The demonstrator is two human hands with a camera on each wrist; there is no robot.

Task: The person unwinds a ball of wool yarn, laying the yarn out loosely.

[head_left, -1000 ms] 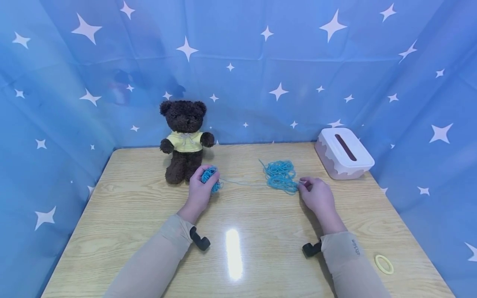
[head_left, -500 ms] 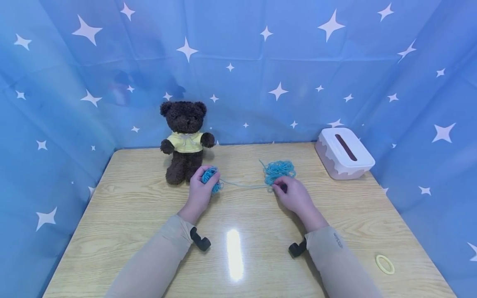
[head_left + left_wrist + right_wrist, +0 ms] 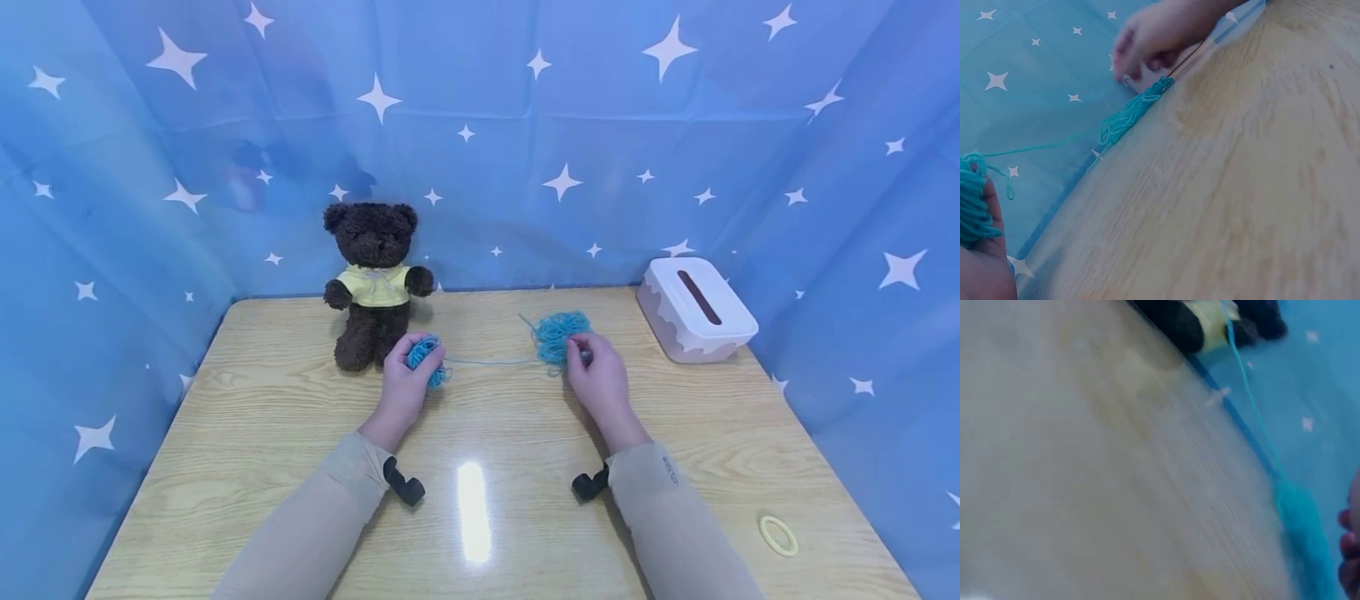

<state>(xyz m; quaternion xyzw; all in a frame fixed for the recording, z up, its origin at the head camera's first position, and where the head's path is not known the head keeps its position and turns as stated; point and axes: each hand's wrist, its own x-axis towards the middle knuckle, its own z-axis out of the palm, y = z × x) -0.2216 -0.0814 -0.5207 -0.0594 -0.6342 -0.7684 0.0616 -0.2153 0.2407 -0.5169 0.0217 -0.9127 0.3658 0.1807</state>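
My left hand [image 3: 405,379] grips a small wound bundle of blue yarn [image 3: 425,358], its thumb across the front. From this bundle a single strand [image 3: 491,362] runs nearly straight to a loose heap of blue yarn [image 3: 558,333] on the table. At the heap's right edge, my right hand [image 3: 600,379] has thumb and forefinger close together, pinching yarn. The left wrist view shows the right hand [image 3: 1163,37], blurred, just above the heap [image 3: 1132,112]. In the right wrist view, the heap [image 3: 1304,537] lies near the curled fingers [image 3: 1349,544].
Behind my left hand stands a dark brown teddy bear [image 3: 373,283] in a yellow top. A white-lidded tissue box [image 3: 697,308] occupies the back right corner. A pale yellow ring [image 3: 778,536] lies on the wooden table [image 3: 525,483] at front right. A starry blue curtain [image 3: 480,208] hangs behind.
My right hand has moved left from the heap's right side, then slightly back up and right. The strand has become straighter, and the heap is bunched narrower. My left hand has stayed in place.
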